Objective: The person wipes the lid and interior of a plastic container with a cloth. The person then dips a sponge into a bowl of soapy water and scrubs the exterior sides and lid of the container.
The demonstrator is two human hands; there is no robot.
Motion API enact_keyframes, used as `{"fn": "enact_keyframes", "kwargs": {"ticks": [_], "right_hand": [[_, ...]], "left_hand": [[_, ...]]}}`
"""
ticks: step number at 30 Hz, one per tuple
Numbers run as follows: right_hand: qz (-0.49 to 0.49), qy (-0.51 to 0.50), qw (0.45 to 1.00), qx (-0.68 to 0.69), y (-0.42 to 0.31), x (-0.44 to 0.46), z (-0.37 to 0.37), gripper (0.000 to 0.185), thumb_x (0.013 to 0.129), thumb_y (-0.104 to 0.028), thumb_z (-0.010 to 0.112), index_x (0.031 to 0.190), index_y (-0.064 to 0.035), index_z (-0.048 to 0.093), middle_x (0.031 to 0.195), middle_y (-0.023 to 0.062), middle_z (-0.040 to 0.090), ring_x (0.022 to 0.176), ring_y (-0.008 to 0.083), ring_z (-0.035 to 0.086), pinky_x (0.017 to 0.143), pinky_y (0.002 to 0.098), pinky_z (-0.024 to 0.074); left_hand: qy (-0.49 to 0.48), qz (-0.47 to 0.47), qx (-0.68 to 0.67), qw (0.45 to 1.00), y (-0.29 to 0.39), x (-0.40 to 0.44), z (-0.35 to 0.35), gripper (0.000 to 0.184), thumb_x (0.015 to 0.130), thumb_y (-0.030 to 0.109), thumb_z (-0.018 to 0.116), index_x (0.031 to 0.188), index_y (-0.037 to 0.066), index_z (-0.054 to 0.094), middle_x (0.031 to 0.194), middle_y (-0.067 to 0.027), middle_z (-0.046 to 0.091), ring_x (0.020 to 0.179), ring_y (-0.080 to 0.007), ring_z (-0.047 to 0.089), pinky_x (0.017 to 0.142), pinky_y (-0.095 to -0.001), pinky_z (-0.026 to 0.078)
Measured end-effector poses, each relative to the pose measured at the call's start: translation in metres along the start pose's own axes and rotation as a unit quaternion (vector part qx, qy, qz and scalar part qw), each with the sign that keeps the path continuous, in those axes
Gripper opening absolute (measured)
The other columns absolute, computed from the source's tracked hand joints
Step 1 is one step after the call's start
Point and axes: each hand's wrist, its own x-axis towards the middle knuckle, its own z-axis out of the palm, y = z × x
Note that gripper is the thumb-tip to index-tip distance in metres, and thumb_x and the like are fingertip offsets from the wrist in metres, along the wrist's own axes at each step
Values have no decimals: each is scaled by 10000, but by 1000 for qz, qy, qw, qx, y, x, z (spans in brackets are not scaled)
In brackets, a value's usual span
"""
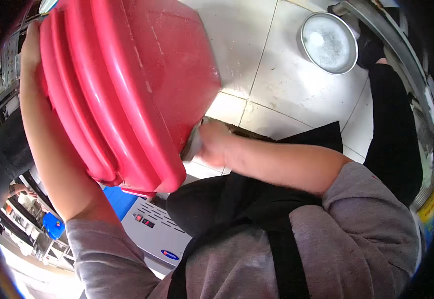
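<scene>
A large red plastic container with rounded ridges fills the upper left, tilted in front of me. My left hand is at its far left edge, with the arm along its side; the fingertips are hidden behind the edge. At the container's lower right corner, my right hand is closed on a greyish cloth pressed to the red surface. The hand is slightly blurred, and the cloth is partly hidden by hand and container.
A metal bowl of foamy water stands on the white tiled floor. Below the container sits a grey appliance with switches, beside a blue surface. Metal shelving and another person's hand show at left.
</scene>
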Motion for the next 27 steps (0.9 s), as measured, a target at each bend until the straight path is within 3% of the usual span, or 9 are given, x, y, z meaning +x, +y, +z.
{"fn": "enact_keyframes", "kwargs": {"ticks": [2,8,11,13,14,16,17,23,27], "right_hand": [[47,-119,992,-7,4,-61,17,298,981,-84,322,1155,4,546,1164,142,619,1022,255,639,861,449,536],[57,-192,976,-87,-16,-77,-6,291,984,-136,372,1166,-21,569,1103,120,649,954,243,663,849,423,533],[49,-218,966,-130,-35,-74,-23,293,992,-158,369,1145,-38,588,1088,128,650,961,231,661,856,422,535],[43,-283,902,-322,-59,-80,-40,270,985,-158,424,1136,-30,608,1067,115,654,959,213,656,852,390,533],[39,-287,900,-327,-63,-86,-44,270,985,-158,424,1136,-30,608,1067,115,654,959,213,656,852,390,533],[-263,-240,860,-367,-66,-98,-48,255,957,-135,505,1142,0,617,1033,113,660,957,207,649,857,347,517],[-487,-160,712,-479,-64,-105,-48,287,919,-99,573,1187,-3,608,1098,127,641,1052,216,609,915,343,474],[-729,-121,512,-438,-43,-63,-15,378,814,38,580,1178,-46,638,1268,158,568,1218,333,505,1035,417,376],[-774,-108,526,-336,-160,-32,81,368,791,67,534,1129,-33,641,1209,201,575,1161,367,514,995,422,405]], "left_hand": [[1,35,94,995,-15,12,-5,404,974,259,314,1248,16,483,1226,-253,539,1096,-423,544,921,-528,463],[20,65,262,963,-43,32,-20,411,969,240,303,1251,-14,460,1228,-295,520,1108,-462,527,921,-550,459],[62,23,348,935,-29,14,-9,344,963,272,324,1170,61,500,1227,-199,549,1119,-388,540,922,-502,452],[91,-7,403,911,-20,1,-1,305,959,292,339,1116,111,527,1226,-135,568,1126,-339,548,923,-470,447],[77,-12,390,917,-17,-5,0,290,949,262,308,1120,115,490,1296,-140,508,1180,-401,495,934,-526,425],[75,14,395,916,-22,-10,-1,272,939,243,342,1114,104,497,1253,-140,529,1122,-392,525,910,-533,427],[82,29,393,915,-20,-19,1,262,933,232,355,1108,102,499,1240,-139,533,1102,-388,532,899,-536,427],[114,131,353,919,16,-66,13,234,918,180,418,1085,69,537,1159,-114,558,1044,-340,531,888,-446,422],[94,85,164,978,53,-83,18,209,920,151,410,1036,44,547,1084,-90,568,1005,-310,511,872,-408,402]]}}
